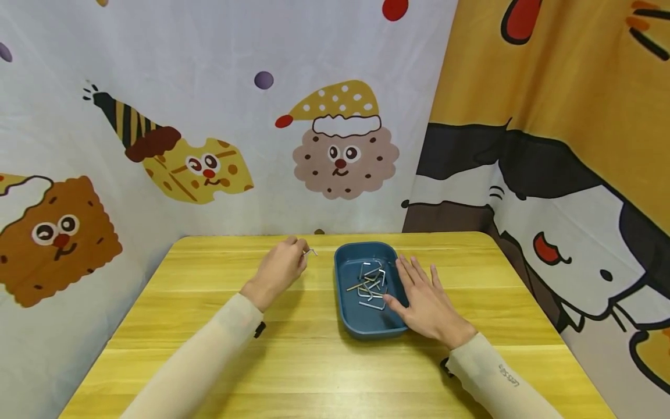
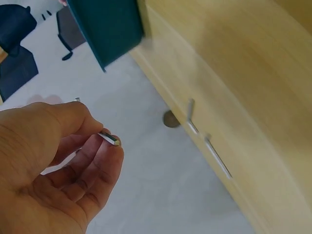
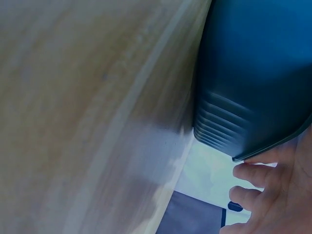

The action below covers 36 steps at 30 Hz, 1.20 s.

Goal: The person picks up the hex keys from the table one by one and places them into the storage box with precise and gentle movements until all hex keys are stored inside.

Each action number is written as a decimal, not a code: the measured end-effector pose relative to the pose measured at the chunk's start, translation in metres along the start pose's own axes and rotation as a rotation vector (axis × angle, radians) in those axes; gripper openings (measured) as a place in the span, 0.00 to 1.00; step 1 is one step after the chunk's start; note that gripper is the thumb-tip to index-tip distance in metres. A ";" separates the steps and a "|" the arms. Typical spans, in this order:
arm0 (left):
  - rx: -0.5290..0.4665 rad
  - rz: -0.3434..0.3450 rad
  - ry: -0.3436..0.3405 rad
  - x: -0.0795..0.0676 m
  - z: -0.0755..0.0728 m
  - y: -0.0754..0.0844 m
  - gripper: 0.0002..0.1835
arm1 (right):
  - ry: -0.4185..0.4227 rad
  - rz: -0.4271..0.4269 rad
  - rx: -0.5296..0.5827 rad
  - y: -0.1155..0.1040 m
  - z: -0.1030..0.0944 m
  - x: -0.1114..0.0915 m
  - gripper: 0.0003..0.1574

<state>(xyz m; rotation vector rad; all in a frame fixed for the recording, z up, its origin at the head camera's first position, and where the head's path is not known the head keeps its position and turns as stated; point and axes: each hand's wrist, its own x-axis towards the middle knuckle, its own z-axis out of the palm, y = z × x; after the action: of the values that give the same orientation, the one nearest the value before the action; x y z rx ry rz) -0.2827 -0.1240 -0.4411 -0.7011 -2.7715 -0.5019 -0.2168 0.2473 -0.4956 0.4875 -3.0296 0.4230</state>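
Note:
My left hand (image 1: pixel 280 266) is over the far left-middle of the table, pinching a small silver hex key (image 2: pixel 109 138) between thumb and fingertips. In the left wrist view, two more L-shaped hex keys lie on the wood near its edge, a bent one (image 2: pixel 190 117) and another (image 2: pixel 218 157). A blue plastic bin (image 1: pixel 367 326) stands right of that hand, with several loose hex keys (image 1: pixel 373 285) inside. My right hand (image 1: pixel 429 307) rests along the bin's right rim, fingers extended and thumb reaching over the inside.
The bin stands on a yellow wood-grain table (image 1: pixel 293 372) with rounded far corners. Behind it hangs a white curtain (image 1: pixel 220 52) with cartoon biscuits. At the right is a yellow cloth (image 1: pixel 471 70) with a cartoon animal.

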 end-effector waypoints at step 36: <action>0.036 0.156 -0.026 0.035 -0.003 0.066 0.12 | 0.000 -0.006 -0.009 0.001 -0.002 0.001 0.64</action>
<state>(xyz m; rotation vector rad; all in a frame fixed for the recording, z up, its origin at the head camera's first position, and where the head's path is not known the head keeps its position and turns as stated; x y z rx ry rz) -0.2799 -0.0564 -0.4099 -0.9121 -2.7142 -0.4125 -0.2178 0.2482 -0.4934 0.4951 -3.0278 0.4085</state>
